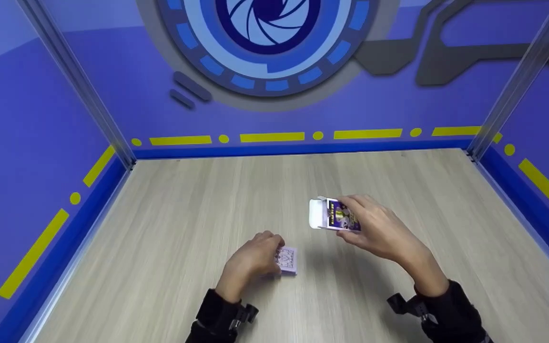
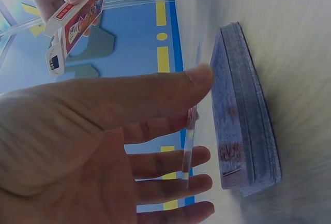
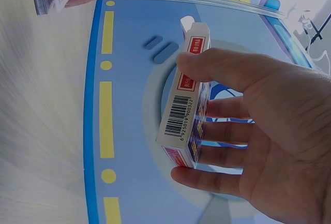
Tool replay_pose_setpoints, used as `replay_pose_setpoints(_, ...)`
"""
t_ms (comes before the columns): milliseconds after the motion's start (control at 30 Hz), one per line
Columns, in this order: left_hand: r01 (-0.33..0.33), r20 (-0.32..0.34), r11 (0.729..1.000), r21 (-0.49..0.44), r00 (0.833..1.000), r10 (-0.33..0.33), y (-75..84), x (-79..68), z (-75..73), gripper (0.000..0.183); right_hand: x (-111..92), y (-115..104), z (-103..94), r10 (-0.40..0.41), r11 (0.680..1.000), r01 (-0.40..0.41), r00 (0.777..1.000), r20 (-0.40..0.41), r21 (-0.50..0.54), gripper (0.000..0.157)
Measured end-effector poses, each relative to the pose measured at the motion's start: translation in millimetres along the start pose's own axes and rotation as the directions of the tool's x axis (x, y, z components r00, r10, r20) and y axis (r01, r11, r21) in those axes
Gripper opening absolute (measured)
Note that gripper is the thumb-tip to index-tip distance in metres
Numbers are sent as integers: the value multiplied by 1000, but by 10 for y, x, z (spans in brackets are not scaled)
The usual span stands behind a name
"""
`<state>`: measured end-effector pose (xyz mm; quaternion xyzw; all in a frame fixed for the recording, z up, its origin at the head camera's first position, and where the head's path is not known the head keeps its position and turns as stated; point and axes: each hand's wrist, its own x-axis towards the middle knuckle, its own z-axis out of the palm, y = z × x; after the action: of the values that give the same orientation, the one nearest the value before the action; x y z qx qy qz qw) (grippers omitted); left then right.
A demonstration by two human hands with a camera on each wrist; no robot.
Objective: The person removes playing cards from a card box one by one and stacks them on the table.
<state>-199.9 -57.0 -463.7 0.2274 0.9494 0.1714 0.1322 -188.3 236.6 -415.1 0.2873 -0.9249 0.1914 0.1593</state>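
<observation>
Card deck (image 2: 245,115) lies on the surface (image 1: 184,238), next to the left hand (image 1: 255,255); its fingers look to be pinching one thin card (image 2: 187,151), seen edge-on, just apart from the deck. Right hand (image 1: 377,226) has fingers curled round the card box (image 1: 342,214), up off the surface, lid flap (image 1: 316,213) out toward the left. To do it well, I'd say: square the deck's slightly stepped edges, pinch by the sides, go light with the right fingers so the box mouth isn't squashed. Can't tell from here whether the box is empty.
</observation>
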Motion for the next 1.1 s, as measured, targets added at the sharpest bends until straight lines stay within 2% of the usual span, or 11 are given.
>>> replay_pose_setpoints(500, 47, 13, 999, -15, 999, -47, -14, 47, 112, 63, -6, 3, -21, -1, 1000, 1, 1000, 2, 12, 64)
replay_pose_setpoints(733, 36, -4, 999, -31, 999, -36, 4, 43, 134, 61, -12, 3, -26, -4, 1000, 4, 1000, -5, 10, 64)
replay_pose_setpoints(1100, 16, -25, 999, 43, 1000, -15, 42, 32, 151, 47, -15, 2, -19, -7, 1000, 7, 1000, -15, 10, 64)
